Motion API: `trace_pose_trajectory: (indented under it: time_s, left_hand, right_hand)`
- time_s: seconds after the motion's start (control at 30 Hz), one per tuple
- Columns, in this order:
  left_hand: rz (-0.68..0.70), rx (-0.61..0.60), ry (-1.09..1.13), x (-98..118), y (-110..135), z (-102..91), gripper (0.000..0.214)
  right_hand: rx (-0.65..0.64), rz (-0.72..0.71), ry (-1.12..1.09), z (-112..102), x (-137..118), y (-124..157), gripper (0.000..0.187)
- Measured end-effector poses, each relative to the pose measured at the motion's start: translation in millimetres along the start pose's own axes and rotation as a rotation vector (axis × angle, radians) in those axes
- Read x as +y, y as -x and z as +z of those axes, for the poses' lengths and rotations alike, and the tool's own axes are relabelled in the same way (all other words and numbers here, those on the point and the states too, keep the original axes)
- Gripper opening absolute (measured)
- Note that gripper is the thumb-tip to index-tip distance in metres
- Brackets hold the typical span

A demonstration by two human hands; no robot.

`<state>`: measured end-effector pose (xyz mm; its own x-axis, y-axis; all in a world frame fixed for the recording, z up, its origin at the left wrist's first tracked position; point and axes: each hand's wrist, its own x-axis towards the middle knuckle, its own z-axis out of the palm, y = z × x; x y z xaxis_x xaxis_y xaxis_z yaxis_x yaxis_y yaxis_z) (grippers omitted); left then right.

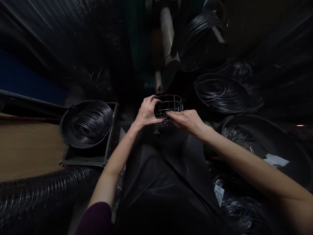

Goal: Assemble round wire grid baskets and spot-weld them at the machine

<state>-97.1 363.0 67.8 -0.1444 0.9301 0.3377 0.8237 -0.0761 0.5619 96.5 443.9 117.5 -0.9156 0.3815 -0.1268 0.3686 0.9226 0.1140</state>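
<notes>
A round wire basket [173, 105] of thin metal rods is held in front of me, close to the end of a machine's metal arm. My left hand [147, 112] grips its left side, the thumb low and the fingers curled over the upper rim. From the right, my right hand [186, 120] presses its fingers together against the near side of the wire. What lies under the right fingertips is hidden. Just below the basket a small metal tip [156, 132] of the machine shows.
On the left a black basin [62, 125] holds many wire rings, resting on a crate [85, 160]. Stacked wire rings [217, 94] and a large dark basin [297, 163] with wire pieces are at right. A thick metal cylinder [167, 32] hangs ahead. Black cloth covers my lap.
</notes>
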Motion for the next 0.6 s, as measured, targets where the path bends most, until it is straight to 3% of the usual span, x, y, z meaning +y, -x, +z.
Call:
trace_pose_trajectory:
  time_s: [0.6]
  left_hand:
    - [0.021,0.007,0.005,-7.0,-26.9,-12.7,0.066]
  right_hand:
    - [0.153,-0.039,0.016,-7.1,22.7,-25.7,0.038]
